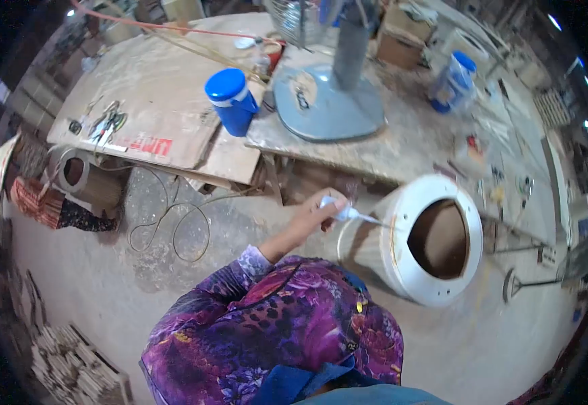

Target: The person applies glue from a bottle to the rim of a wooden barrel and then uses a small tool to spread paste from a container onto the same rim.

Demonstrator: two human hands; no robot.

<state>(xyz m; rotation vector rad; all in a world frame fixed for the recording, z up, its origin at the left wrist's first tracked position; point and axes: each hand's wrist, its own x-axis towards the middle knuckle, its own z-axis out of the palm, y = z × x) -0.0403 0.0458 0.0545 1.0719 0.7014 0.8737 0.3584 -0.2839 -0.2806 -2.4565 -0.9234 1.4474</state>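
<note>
My left hand is closed around a small white squeeze bottle. From the bottle, a thin nozzle points right, its tip at or very near the rim of a large pale cylinder. I cannot tell whether the tip touches. The cylinder lies tilted to the right of my hand, its white ring-shaped end facing right and up around a dark round opening. Small holes show in the ring. My right hand is not visible.
Ahead, a workbench holds a grey-blue stand base, a blue-lidded container, a second blue-lidded container and a cardboard box. A loose hose curls on the floor. Another person is at far left beside a cylinder.
</note>
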